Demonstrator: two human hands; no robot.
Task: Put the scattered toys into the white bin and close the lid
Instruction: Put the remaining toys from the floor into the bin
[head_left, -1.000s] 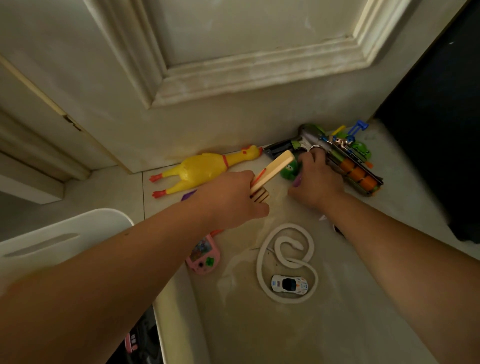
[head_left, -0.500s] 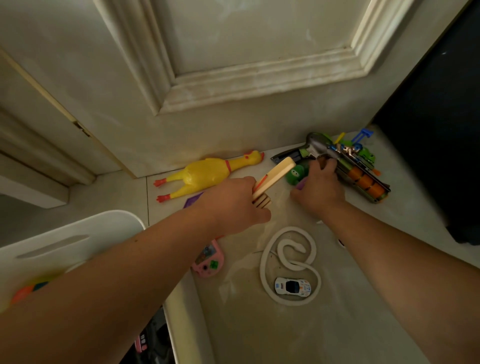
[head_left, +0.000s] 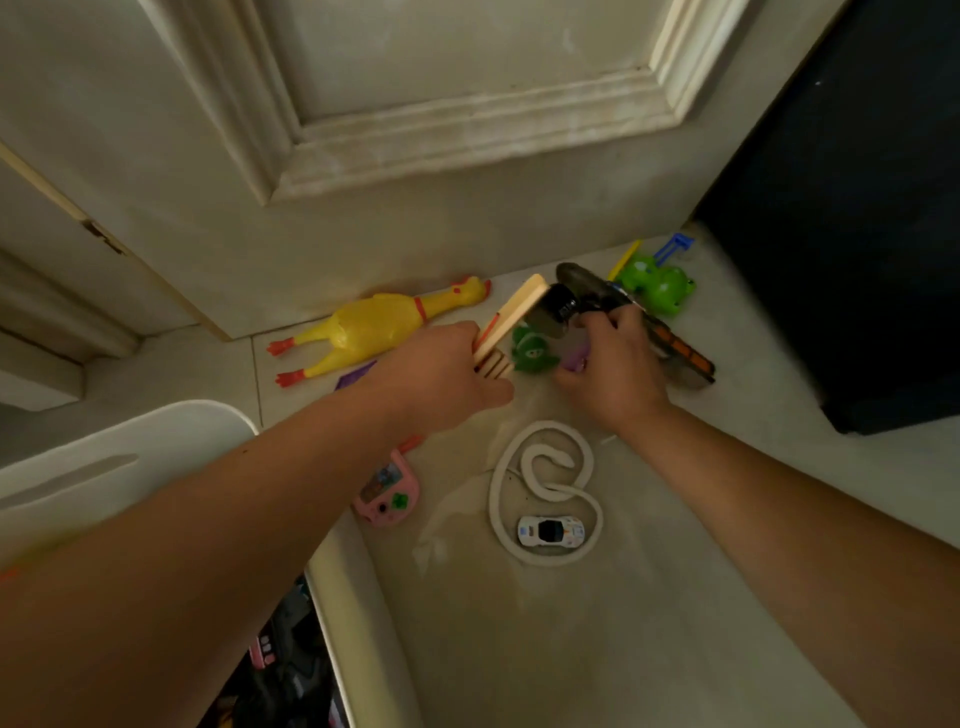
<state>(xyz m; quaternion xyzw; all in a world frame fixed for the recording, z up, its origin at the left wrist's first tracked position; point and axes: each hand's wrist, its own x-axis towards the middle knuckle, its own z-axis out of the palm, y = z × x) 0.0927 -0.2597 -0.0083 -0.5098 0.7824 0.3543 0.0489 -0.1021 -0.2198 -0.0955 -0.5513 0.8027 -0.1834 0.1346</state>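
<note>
My left hand (head_left: 447, 382) grips a wooden toy (head_left: 511, 325) with flat slats, raised off the floor. My right hand (head_left: 610, 371) holds a dark toy gun (head_left: 587, 301) with orange darts, lifted at its near end. Between the hands lies a small green figure (head_left: 530, 353) beside a purple piece (head_left: 574, 358). On the floor are a yellow rubber chicken (head_left: 379, 327), a green frog toy (head_left: 657, 286), a white rubber snake (head_left: 545, 488), a white toy car (head_left: 550, 531) and a pink handheld game (head_left: 387, 493). The white bin (head_left: 332, 597) stands at lower left, open, with toys inside.
A white panelled door (head_left: 415, 130) stands right behind the toys. A dark object (head_left: 857, 234) blocks the right side. The bin's white lid (head_left: 104, 467) lies at the left. A purple flat shape (head_left: 356, 375) sits under my left forearm.
My right hand has closed on the toy gun and tipped it up, which uncovers the green frog behind it. My left hand keeps hold of the wooden toy.
</note>
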